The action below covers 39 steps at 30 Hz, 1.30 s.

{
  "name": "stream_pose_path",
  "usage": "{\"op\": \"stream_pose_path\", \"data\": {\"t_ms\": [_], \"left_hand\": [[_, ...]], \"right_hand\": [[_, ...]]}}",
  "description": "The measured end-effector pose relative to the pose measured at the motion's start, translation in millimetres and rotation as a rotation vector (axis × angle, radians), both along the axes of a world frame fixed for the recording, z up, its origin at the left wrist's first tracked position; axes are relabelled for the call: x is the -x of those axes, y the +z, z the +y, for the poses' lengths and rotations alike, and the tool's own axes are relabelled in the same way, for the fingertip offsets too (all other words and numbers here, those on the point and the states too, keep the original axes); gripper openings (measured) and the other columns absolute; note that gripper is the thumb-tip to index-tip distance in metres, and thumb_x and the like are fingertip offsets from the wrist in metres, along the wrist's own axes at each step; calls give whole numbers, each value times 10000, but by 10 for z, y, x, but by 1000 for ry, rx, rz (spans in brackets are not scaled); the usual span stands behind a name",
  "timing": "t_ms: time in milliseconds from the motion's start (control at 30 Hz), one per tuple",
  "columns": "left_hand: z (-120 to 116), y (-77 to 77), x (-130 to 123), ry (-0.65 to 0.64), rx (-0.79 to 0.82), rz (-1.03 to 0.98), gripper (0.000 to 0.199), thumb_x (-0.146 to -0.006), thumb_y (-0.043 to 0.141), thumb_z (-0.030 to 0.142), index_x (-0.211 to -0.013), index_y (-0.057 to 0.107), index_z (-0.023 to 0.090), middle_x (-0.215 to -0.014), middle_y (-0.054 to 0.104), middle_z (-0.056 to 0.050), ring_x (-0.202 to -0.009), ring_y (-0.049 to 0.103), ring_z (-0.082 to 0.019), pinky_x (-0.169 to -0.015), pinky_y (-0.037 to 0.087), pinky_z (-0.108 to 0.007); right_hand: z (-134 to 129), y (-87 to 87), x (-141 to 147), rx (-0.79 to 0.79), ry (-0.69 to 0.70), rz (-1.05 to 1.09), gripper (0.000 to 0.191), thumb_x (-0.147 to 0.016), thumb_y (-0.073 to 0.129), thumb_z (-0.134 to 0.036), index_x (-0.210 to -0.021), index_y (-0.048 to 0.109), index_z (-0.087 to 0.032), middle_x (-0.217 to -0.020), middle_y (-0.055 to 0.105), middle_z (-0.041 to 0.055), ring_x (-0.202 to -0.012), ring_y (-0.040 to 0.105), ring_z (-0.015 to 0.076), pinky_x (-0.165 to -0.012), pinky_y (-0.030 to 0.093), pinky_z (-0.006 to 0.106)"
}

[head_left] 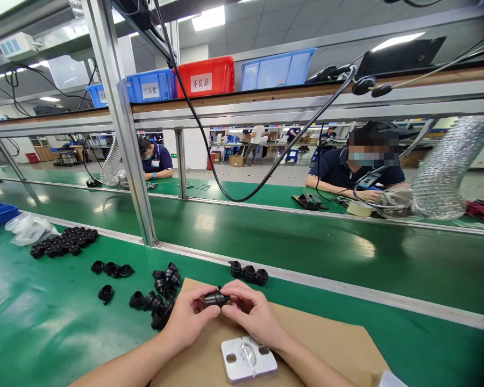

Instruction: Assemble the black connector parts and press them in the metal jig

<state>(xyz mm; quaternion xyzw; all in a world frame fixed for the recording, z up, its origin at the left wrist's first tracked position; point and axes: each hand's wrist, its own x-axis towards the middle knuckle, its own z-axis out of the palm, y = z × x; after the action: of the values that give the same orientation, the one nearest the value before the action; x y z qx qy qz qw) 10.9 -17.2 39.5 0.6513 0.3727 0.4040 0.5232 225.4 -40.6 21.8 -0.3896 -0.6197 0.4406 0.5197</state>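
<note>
Between my two hands is a small black cylindrical plastic part (215, 299), held a little above a sheet of brown cardboard (318, 328). The fingers of my left hand (191, 312) pinch its left end. At its right end, the fingertips of my right hand (255, 310) grip it too. Below my right hand lies a silver metal plate (248, 359) with two dark oval holes and a clear round piece at its middle. A cluster of similar black parts (159, 306) sits left of my left hand. Beyond my hands, three black parts (249, 273) stand in a row.
More black parts (66, 242) are heaped at the left beside a clear plastic bag (31, 228) and a blue tray (0, 213). A metal post (123, 123) rises from the bench edge. A black cable (242, 200) hangs ahead. Two people sit across the green belt (242, 223).
</note>
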Motion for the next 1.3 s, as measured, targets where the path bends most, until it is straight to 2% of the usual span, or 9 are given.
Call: {"op": "stream_pose_path", "data": {"t_ms": [300, 367, 500, 600, 700, 800, 1000, 1167, 1300], "left_hand": [[-68, 186, -5, -43, -158, 87, 325, -859, 778, 185, -1175, 821, 250, -1176, 832, -75, -1084, 751, -298, -1002, 584, -397], [-72, 186, 5, -37, -187, 124, 324, -850, 780, 191, -1166, 822, 254, -1162, 834, -75, -1070, 752, -299, -979, 590, -395], [-60, 151, 8, -14, -169, 120, 331, -814, 802, 195, -1141, 825, 239, -1148, 838, -84, -1073, 753, -307, -975, 595, -400], [-29, 111, 2, -29, -74, 43, 331, -845, 788, 237, -1173, 816, 209, -1186, 832, -102, -1107, 753, -313, -1009, 591, -415], [1, 77, 4, -17, 9, -9, 373, -861, 786, 285, -1217, 800, 176, -1194, 832, -126, -1094, 763, -325, -985, 603, -430], [1, 77, 7, -22, -5, 1, 366, -861, 785, 267, -1218, 805, 188, -1196, 834, -116, -1104, 761, -327, -994, 604, -436], [-26, 100, 31, 53, -242, 135, 362, -821, 810, 165, -1163, 834, 282, -1231, 822, -70, -1177, 736, -314, -1092, 568, -458], [-10, 23, 46, 22, -111, 33, 450, -973, 701, 321, -1418, 675, 258, -1298, 774, -108, -1193, 728, -288, -1064, 583, -442], [-4, 21, 47, -10, -90, -24, 417, -978, 693, 311, -1387, 672, 232, -1251, 774, -115, -1125, 744, -273, -1039, 588, -432]], "right_hand": [[-20, 20, 7, 111, -5, -102, 418, -872, 785, -499, -1188, 779, -225, -900, 713, 49, -754, 556, 199, -677, 447, 323], [-23, 34, 17, 113, -20, -150, 360, -900, 744, -540, -1027, 797, -208, -799, 675, 28, -708, 525, 184, -643, 410, 309], [-23, 55, 25, 114, -53, -185, 561, -978, 589, -650, -679, 687, -186, -639, 567, 8, -628, 462, 165, -598, 346, 303], [-20, 38, 6, 164, -7, -1, 476, -1010, 545, -619, -983, 748, -189, -734, 607, 7, -589, 441, 143, -569, 334, 290], [-24, 14, -10, 164, 35, 74, 462, -921, 715, -471, -1321, 677, -243, -993, 675, 38, -632, 474, 130, -586, 371, 278], [-34, 9, -3, 116, 32, -28, 443, -862, 783, -355, -1287, 708, -256, -963, 677, 33, -721, 525, 160, -644, 421, 293], [-16, 15, 29, 162, 14, -42, 358, -872, 802, -457, -1132, 743, -218, -905, 701, 43, -783, 602, 196, -686, 478, 316], [2, 36, 22, 175, -6, -4, 422, -864, 810, -530, -1133, 743, -213, -900, 681, 43, -812, 608, 207, -729, 499, 338], [1, 42, 18, 180, 7, 10, 436, -863, 814, -540, -1128, 735, -204, -885, 662, 36, -805, 598, 199, -733, 494, 338]]}}
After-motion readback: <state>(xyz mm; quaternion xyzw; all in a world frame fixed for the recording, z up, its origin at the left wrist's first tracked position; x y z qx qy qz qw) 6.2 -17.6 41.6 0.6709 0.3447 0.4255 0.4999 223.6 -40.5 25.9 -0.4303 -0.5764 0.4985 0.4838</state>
